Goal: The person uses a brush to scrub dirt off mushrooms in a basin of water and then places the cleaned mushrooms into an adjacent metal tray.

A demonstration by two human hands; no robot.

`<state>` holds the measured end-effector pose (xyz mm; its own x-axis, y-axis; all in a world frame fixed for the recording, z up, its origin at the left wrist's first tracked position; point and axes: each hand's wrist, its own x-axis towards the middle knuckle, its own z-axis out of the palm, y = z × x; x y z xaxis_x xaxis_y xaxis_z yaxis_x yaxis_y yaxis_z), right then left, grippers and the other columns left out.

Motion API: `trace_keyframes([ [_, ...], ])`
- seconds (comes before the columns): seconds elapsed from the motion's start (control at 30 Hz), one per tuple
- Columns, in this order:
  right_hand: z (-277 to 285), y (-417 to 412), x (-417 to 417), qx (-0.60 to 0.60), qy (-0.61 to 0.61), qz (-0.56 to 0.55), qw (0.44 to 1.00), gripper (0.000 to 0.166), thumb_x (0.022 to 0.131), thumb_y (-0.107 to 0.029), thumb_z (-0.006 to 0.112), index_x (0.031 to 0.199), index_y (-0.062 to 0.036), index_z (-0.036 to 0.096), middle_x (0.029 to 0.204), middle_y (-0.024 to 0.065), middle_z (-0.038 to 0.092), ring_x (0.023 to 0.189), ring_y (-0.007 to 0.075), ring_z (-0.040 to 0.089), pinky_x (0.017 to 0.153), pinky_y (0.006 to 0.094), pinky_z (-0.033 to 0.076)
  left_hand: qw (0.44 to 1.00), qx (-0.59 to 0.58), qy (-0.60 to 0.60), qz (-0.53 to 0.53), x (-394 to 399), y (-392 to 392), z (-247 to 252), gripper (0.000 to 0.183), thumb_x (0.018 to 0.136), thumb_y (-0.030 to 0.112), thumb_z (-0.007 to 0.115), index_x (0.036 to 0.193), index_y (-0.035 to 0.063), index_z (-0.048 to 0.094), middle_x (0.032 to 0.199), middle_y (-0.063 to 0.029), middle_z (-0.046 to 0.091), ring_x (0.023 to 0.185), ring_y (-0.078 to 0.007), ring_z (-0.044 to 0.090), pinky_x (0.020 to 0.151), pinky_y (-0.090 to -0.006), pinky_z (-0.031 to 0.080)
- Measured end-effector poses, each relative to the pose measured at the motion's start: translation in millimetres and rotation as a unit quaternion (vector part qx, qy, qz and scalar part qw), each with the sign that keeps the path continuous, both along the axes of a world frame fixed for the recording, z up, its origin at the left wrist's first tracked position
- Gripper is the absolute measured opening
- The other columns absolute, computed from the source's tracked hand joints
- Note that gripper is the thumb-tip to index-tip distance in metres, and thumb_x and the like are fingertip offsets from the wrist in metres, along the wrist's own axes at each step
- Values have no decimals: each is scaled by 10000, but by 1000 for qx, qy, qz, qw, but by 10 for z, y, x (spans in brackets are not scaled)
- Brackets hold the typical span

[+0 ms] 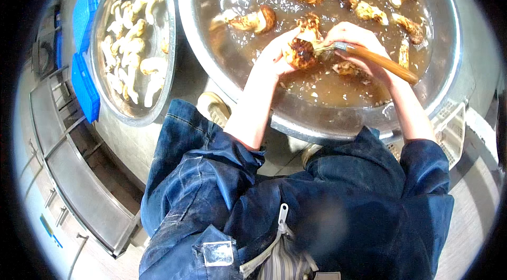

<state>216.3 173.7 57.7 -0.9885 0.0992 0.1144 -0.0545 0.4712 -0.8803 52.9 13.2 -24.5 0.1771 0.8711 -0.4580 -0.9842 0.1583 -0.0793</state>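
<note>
My left hand (277, 56) grips a brown-capped mushroom (301, 53) over a large metal basin (328, 123). In my right hand (360, 44) is a wooden-handled brush (380, 62), its bristles against or very close to the mushroom's cap. Brown water (336, 93) with pale bits fills the basin. Several more mushrooms lie in it, one brown-capped mushroom (253, 20) to the left of my hands and another mushroom (370, 12) beyond my right hand. My fingers partly hide the held mushroom.
At the left, a smaller metal basin (172, 42) holds several pale mushrooms (132, 46). Blue plastic crates (85, 86) stand beside it. A metal rack (83, 177) is at the lower left. A white plastic basket (453, 133) sits by the large basin's right edge.
</note>
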Motion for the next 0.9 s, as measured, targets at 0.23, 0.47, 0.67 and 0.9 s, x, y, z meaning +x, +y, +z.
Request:
trace_keyframes([
  [0.23,-494,92,227,133,-89,-27,987,275,727,-21,603,991,-96,625,987,65,605,959,240,574,849,322,463,998,24,-57,28,80,144,85,400,937,269,399,1154,-58,473,1060,-224,581,948,-299,602,822,-401,514],
  [0.47,61,-360,-122,-78,15,-2,997,283,748,-21,581,1018,-96,624,1035,77,588,1043,226,529,901,315,417,994,61,-86,17,9,19,6,335,898,252,486,1096,-15,530,1000,-160,624,856,-259,633,740,-381,548],
  [0.67,-37,-56,22,2,-39,-85,996,309,738,-25,569,1031,-106,626,1040,71,592,972,226,557,870,298,433,997,-67,18,35,51,69,74,316,906,227,467,1093,-23,519,1034,-181,603,910,-283,611,794,-420,523],
  [0.9,-82,-194,82,82,-29,-83,993,260,749,-57,575,998,-95,639,1000,72,599,970,230,550,858,303,439,997,-76,-4,15,84,108,115,307,912,216,463,1111,-7,532,1029,-173,611,919,-277,612,793,-394,526],
])
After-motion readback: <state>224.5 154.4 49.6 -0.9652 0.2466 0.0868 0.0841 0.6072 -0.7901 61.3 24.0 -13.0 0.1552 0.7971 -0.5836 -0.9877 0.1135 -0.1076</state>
